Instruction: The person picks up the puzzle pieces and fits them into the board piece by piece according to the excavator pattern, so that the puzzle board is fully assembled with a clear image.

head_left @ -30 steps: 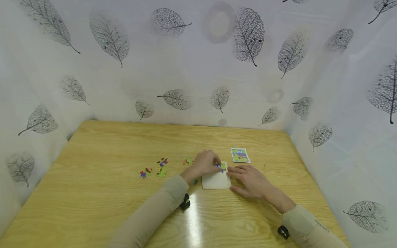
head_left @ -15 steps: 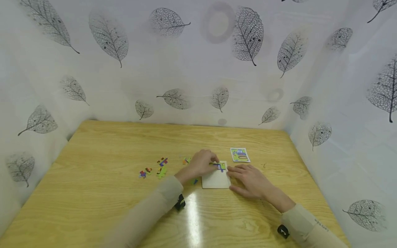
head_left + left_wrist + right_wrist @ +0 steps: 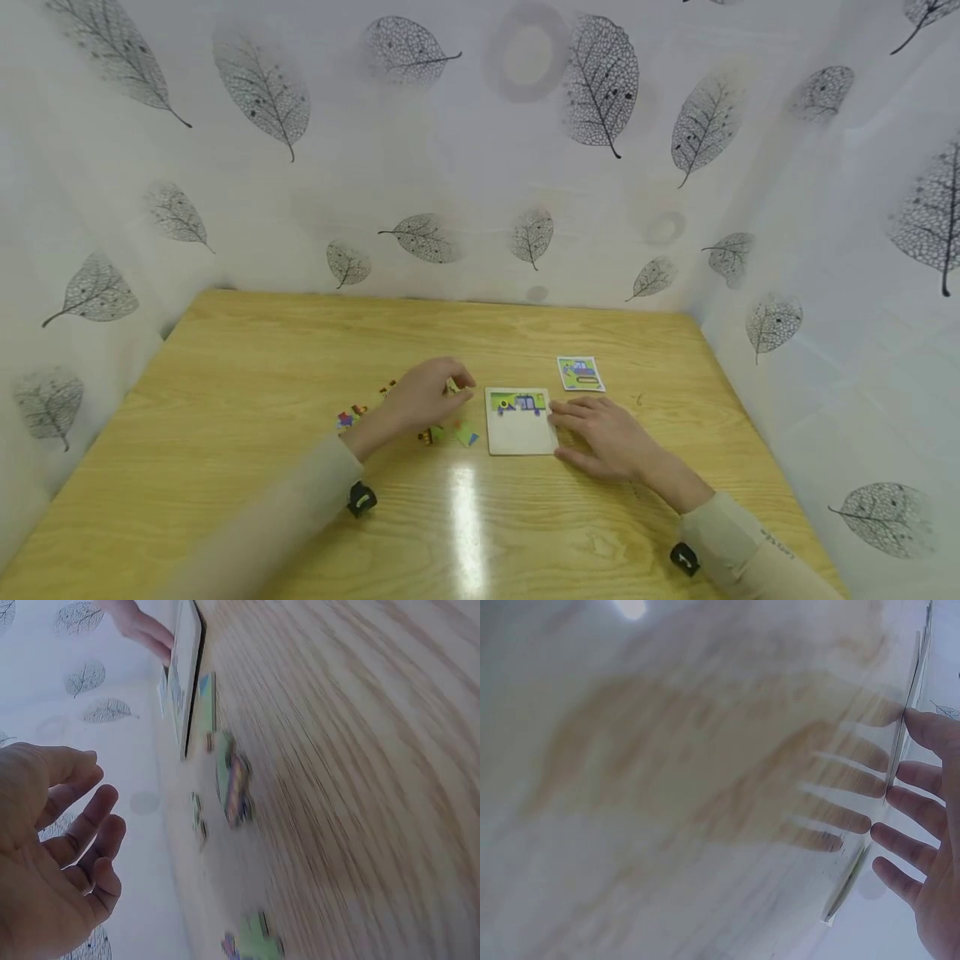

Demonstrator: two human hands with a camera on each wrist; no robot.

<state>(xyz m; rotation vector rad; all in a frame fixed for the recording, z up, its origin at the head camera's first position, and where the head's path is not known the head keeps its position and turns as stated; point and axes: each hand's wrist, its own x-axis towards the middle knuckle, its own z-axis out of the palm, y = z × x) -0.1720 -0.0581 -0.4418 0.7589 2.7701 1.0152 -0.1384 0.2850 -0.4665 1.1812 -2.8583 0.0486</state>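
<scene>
A white puzzle board lies on the table, with several joined jigsaw pieces along its far edge showing part of a purple and green vehicle. My right hand rests at the board's right edge, its fingers extended and touching the rim; the right wrist view shows these fingers against the edge. Left of the board, my left hand hovers over loose jigsaw pieces. Its fingers are loosely bent with nothing between them, as the left wrist view shows the left hand above the tabletop.
A small picture card of a purple vehicle on green lies behind the board to the right. More loose pieces are scattered left of my left hand. A leaf-patterned curtain stands round the back and sides of the wooden table.
My left hand has left the board and moved left over the loose pieces, uncovering the joined pieces on the board. My right hand stays at the board's edge.
</scene>
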